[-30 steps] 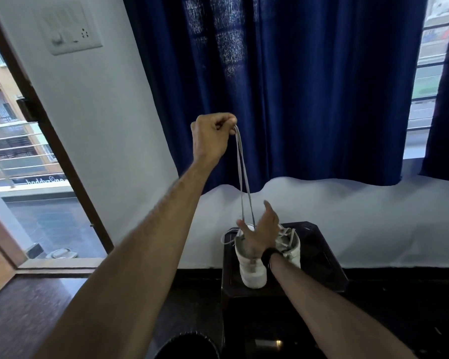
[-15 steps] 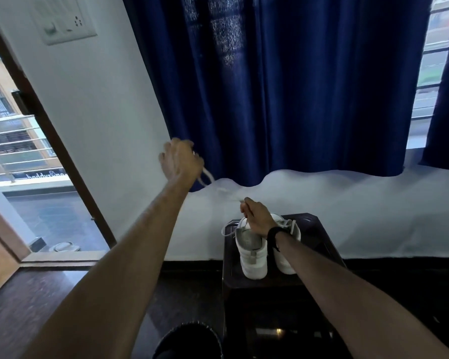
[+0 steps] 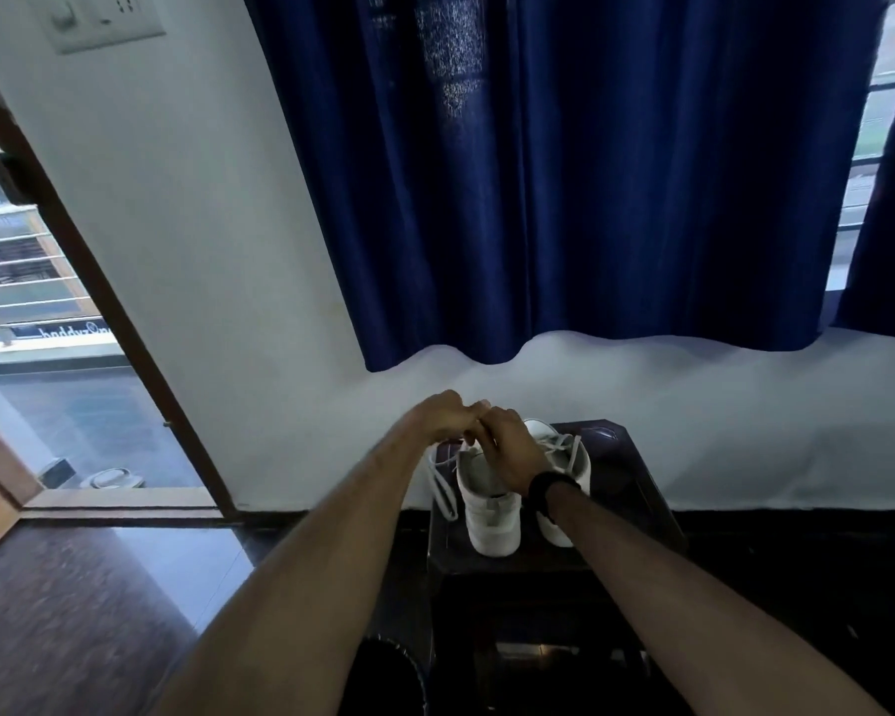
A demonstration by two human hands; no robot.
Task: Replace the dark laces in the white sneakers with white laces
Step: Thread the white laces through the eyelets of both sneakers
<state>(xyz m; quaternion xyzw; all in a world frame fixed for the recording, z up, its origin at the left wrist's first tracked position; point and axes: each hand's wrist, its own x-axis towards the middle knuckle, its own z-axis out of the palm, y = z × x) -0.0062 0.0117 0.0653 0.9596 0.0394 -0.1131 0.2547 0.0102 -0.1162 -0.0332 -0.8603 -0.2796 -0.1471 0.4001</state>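
1. Blue curtain (image 3: 564, 173) behind; white sneakers (image 3: 489, 501) sit on the dark surface (image 3: 636, 488).
2. My left hand (image 3: 443, 418) and right hand (image 3: 510, 452) meet over the left shoe, apparently pinching the white lace (image 3: 443, 488).
3. I judge it limp and light; grip near the tip.

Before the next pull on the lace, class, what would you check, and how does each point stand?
1. Both sneakers upright on the stool: ok; left sneaker and right sneaker stand side by side.
2. Left hand and right hand at the left sneaker: ok, they meet above it.
3. Grip on the lace: cannot tell, fingers hide it.
4. Slack lace free of snags: ok, it hangs loose off the sneaker's left side.
5. Lace colour: ok, it looks white.
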